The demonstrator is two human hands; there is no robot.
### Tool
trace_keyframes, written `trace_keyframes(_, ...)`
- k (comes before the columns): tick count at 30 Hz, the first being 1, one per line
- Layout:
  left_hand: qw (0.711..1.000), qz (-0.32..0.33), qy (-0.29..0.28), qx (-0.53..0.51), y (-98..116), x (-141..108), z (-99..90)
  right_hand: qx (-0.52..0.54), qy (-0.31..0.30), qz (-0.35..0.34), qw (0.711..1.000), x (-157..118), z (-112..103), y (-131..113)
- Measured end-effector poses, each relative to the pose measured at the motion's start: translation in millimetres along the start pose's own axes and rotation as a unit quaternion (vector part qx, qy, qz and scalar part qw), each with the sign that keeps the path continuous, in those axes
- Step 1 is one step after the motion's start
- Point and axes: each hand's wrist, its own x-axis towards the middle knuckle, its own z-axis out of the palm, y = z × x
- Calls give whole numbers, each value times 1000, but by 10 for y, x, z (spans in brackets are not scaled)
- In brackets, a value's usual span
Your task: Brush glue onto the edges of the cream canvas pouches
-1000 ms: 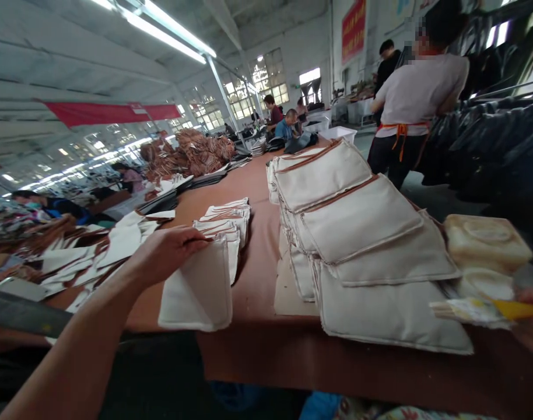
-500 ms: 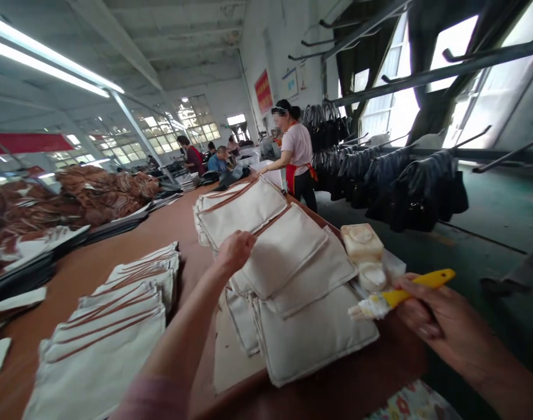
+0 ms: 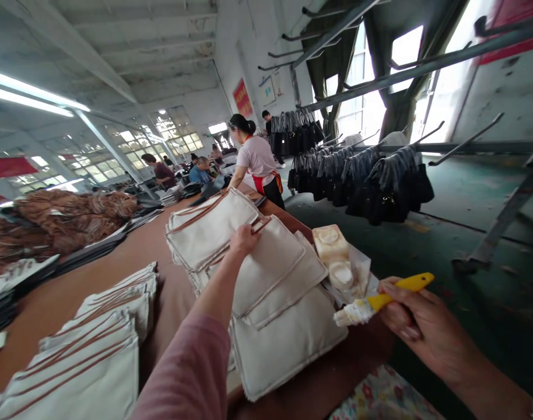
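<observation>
1. cream panels (image 3: pixel 270 280) lie in an overlapping pile on the brown table (image 3: pixel 174 300), near the middle.
2. left hand (image 3: pixel 244 239) pinches a panel's brown edge.
3. right hand (image 3: pixel 415 315) grasps a yellow-handled brush (image 3: pixel 377 302), bristles leftward.
4. second stack (image 3: pixel 85 356) sits near left.

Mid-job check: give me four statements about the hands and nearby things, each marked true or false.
1. A boxy, beige, plastic-looking container stands right of the piled flat, off-white, fabric-like panels. True.
2. The left hand touches that container. False: it is at the brown edge of one panel in the pile.
3. The right hand is empty. False: it holds a yellow-handled, pale-bristled brush.
4. Black handbags hang on the right, beyond the brown-topped table. True.
</observation>
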Motion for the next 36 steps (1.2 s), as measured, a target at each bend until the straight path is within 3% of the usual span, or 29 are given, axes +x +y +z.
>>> trace_keyframes(4,984,92,-103,-108,122,-477,-117,52,-18,-12,998,2,-42,-119)
trace_keyframes(8,898,121,-286,-313,97,-1083,-206,63,-40,-48,996,62,-37,-337)
trace_keyframes(10,889,119,-303,-322,38,-1355,-216,62,-50,-68,995,97,28,-427)
trace_keyframes(12,927,140,-237,-254,-34,-1583,-189,64,-60,-80,993,112,110,-468)
trace_keyframes(14,968,168,-115,-145,-103,-1758,-118,72,-69,-81,992,101,180,-456)
trace_keyframes(16,981,192,2,-35,-154,-1875,-6,77,-72,-74,992,69,223,-408)
trace_keyframes(18,973,210,81,45,-187,-1936,128,84,-69,-68,992,29,241,-358)
trace_keyframes(22,946,244,166,132,-251,-1983,319,88,-60,-72,992,-56,222,-363)
trace_keyframes(28,876,346,302,149,-444,-2139,330,58,-30,-97,993,-164,121,-543)
trace_keyframes(30,868,341,333,140,-496,-2200,352,56,-22,-95,994,-165,107,-550)
trace_keyframes(32,882,314,324,135,-526,-2241,403,57,-27,-91,994,-141,112,-511)
trace_keyframes(36,940,249,215,94,-540,-2182,533,58,-51,-73,994,-56,167,-369)
